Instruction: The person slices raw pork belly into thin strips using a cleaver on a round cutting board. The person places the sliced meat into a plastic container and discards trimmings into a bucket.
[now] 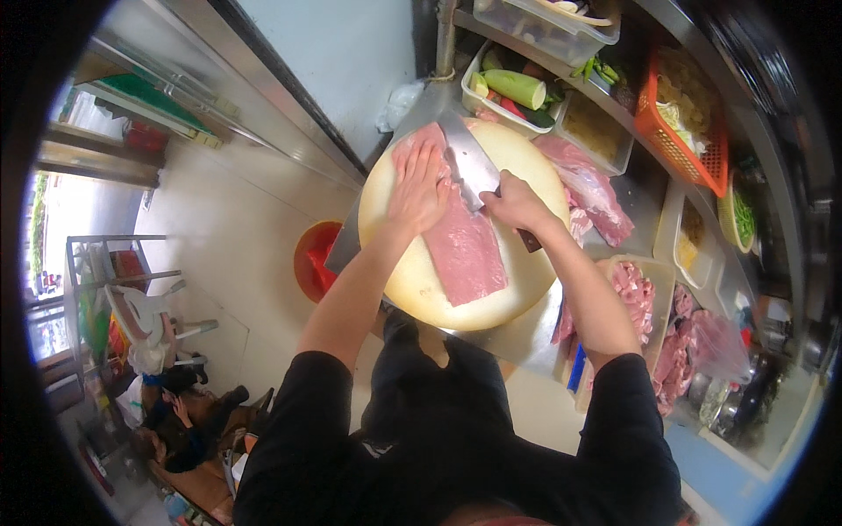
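Observation:
A long slab of raw pink meat (464,253) lies across a thick round chopping block (526,283). My left hand (418,191) is laid flat on the slab's far part, fingers pointing away from me. In my right hand (516,202) is the handle of a cleaver (470,161) with a broad metal blade. The blade lies along the meat's right side, just right of my left fingers; how deep its edge sits in the meat cannot be seen.
Right of the block lie a large raw meat piece (595,187) and a plastic tub of cut meat (635,289). Behind stands a vegetable tub (470,98). An orange basket (684,158) sits on the shelf. A red bin (316,260) stands on the floor; a person (184,421) is at lower left.

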`<state>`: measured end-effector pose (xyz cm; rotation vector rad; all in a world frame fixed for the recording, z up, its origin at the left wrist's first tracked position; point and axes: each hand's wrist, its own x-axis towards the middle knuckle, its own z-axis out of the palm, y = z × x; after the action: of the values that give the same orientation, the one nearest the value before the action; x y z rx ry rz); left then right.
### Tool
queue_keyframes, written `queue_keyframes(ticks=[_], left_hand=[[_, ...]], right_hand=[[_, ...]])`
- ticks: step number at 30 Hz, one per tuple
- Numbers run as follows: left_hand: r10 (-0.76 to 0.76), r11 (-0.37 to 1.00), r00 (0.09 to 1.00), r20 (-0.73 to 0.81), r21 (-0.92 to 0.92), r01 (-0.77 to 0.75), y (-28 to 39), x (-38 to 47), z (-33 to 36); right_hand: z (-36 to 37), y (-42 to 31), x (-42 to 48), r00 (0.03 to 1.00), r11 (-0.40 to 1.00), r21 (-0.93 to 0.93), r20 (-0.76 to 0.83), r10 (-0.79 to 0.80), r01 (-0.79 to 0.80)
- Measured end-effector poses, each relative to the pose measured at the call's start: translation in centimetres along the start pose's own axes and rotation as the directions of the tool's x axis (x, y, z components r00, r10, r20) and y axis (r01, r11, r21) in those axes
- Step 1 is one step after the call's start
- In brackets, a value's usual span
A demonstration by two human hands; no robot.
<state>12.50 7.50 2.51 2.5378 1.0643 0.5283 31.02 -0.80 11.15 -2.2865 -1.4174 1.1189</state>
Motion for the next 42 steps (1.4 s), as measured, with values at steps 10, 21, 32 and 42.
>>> queue_keyframes(ticks=[10,21,32,42], left_hand=[[-0.119,0.991,0.991,-0.053,0.048,0.121,4.7,-4.5,2.0],[-0.106,0.992,0.994,0.004,0.064,0.105,7.1,-7.3,1.4],[-0.042,0.996,0.999,0.019,0.080,0.041,8.4,-10.0,2.7],[-0.064,0.998,0.997,-0.051,-0.009,0.064,7.8,-10.9,3.1]], right_hand=[[0.8,3.4,-4.8,0.993,0.988,0.132,0.068,-0.095,0.086],[4.2,5.0,-10.0,0.994,0.994,-0.078,-0.073,-0.082,0.076],[6.3,5.1,-14.0,0.987,0.991,-0.117,-0.141,-0.076,0.059],[14.0,9.2,-27.8,0.986,0.987,0.055,-0.062,0.153,-0.150]])
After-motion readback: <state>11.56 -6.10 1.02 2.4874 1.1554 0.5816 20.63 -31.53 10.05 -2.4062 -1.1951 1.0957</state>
